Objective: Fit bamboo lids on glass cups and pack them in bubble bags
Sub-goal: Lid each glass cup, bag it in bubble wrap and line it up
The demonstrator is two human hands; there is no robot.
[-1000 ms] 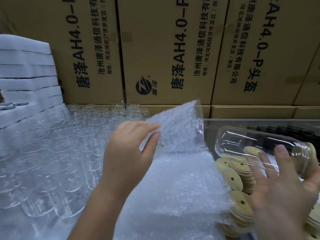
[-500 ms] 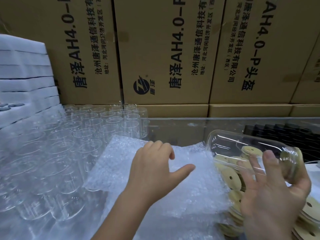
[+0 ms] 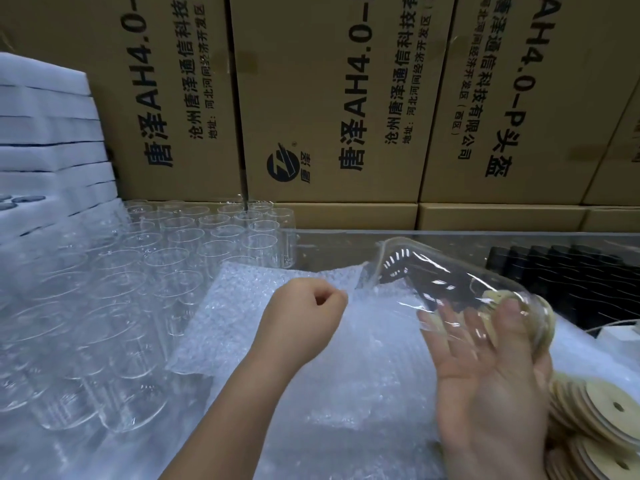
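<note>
The left hand [image 3: 304, 306] is pinching the far edge of the top bubble bag [image 3: 277, 334], its fingers curled tight. The right hand [image 3: 485, 375] is gripping 1 glass cup [image 3: 443, 278] sideways, base just beside that edge, with 1 bamboo lid [image 3: 545, 327] fitted at its right end. Loose lids [image 3: 599, 414] are piling at the near-right corner of the surface [image 3: 332, 251]. Empty cups [image 3: 156, 271], too many to count, are crowding its left side; bare room is showing only behind the bags.
</note>
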